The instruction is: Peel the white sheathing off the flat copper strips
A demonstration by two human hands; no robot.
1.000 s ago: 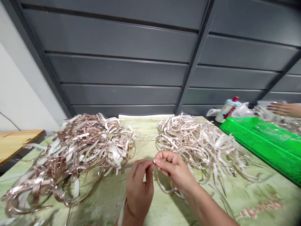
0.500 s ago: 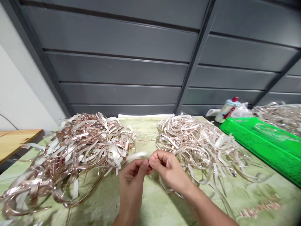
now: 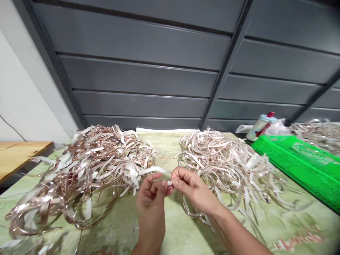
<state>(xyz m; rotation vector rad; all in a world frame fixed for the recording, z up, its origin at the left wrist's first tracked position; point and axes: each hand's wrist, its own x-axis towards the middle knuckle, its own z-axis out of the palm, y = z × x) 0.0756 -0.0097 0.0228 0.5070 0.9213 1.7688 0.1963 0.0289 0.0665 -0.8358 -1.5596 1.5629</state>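
Observation:
My left hand and my right hand meet over the middle of the table, fingertips nearly touching. Thumb and forefinger of each are pinched on a strip; its short pale bit shows between them. A white strip curves left from my right fingertips, and I cannot tell if it is all one piece. Left of my hands lies a tangled pile of shiny rose-gold and white strips. On the right is a second pile of paler looped strips, partly behind my right hand.
At right a green plastic basket stands beside the table, near a cup with a red top and a clear plastic bag. More strips lie beyond. Copper-coloured scraps are at the front right. A wooden surface is at left.
My fingertips have parted slightly, showing a pale bit of strip between them. My left forefinger has lifted a little. The white strip is less blurred; the whole view has shifted slightly.

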